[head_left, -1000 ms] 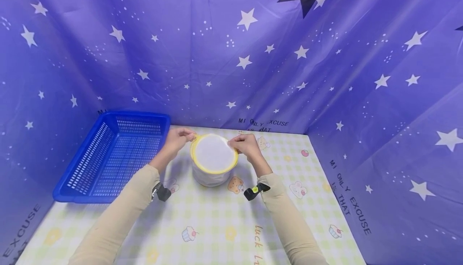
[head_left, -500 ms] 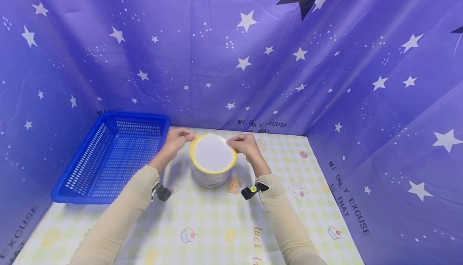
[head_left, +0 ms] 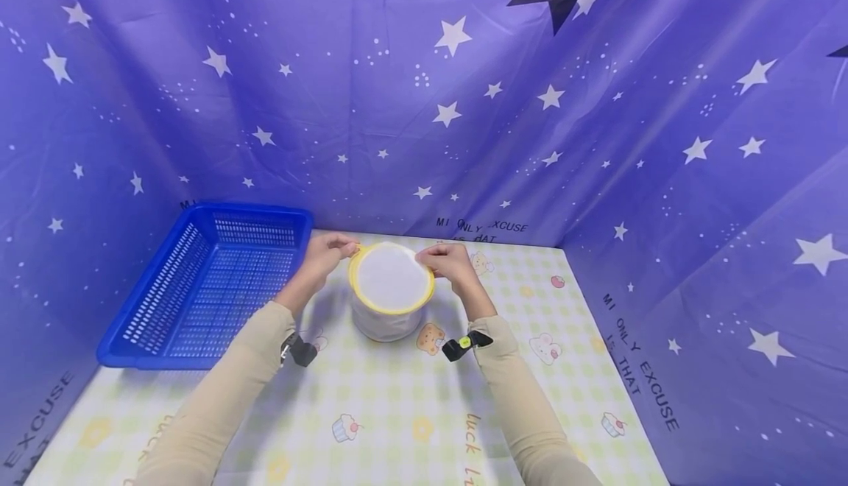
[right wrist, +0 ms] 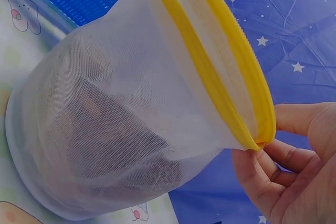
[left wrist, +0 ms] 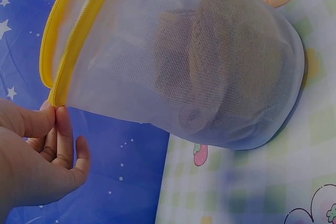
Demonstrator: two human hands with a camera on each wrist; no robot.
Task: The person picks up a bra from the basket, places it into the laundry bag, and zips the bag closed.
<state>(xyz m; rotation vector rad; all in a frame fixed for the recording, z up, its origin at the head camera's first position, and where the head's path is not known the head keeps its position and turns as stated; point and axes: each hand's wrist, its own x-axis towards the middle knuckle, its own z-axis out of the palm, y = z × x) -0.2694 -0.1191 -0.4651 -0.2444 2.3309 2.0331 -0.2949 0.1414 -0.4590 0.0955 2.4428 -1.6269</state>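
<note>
A white mesh laundry bag [head_left: 391, 324] with a yellow zipper rim stands upright on the table, its round white lid [head_left: 393, 277] on top. Brownish and dark cloth-like contents [left wrist: 220, 61] show dimly through the mesh. At the bag's left, my left hand [head_left: 324, 256] pinches the yellow rim between thumb and fingers, where the two zipper edges [left wrist: 79, 40] meet. On the opposite side my right hand [head_left: 453, 266] pinches the rim where the yellow edges [right wrist: 239, 124] come together. Between the hands, the two yellow edges stand apart in both wrist views.
To the left of the bag sits a blue perforated plastic basket [head_left: 142, 346]. A light checked cloth with cartoon prints [head_left: 397, 398] covers the table. Purple star-patterned curtains [head_left: 391, 103] rise behind and at both sides.
</note>
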